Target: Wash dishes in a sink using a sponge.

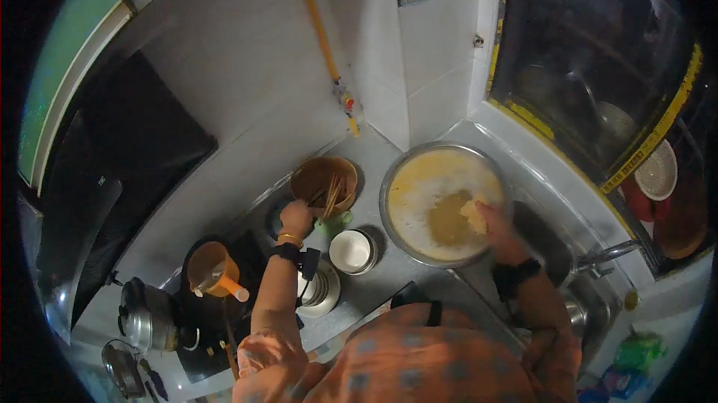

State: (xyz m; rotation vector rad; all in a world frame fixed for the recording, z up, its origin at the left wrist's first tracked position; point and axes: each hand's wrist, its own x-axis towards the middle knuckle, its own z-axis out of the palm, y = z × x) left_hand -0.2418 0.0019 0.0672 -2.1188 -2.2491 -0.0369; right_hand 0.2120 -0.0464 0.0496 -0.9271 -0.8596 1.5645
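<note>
A wide steel basin [395, 218] holds yellowish, foamy water. Over its right side is my right hand [496, 229], blurred, with a pale yellow sponge or scrubber [474, 215] in its fingers. My left hand [297, 219] is at the near-left rim of a brown bowl [309, 178], its fingertips beside a bunch of chopsticks [334, 192] leaning in that bowl. Whether those fingers grip the rim or a chopstick is unclear. Something light green [335, 224] lies just below the bowl. Stacked white bowls [350, 250] stand between the basin and my left wrist.
Stacked plates [321, 299] sit under my left forearm. Farther left are an orange-handled dipper [216, 271] and a metal pot [148, 316] by the stove. A faucet [608, 254] reaches over the sink [603, 302] at right. A yellow gas pipe [317, 21] runs down the wall.
</note>
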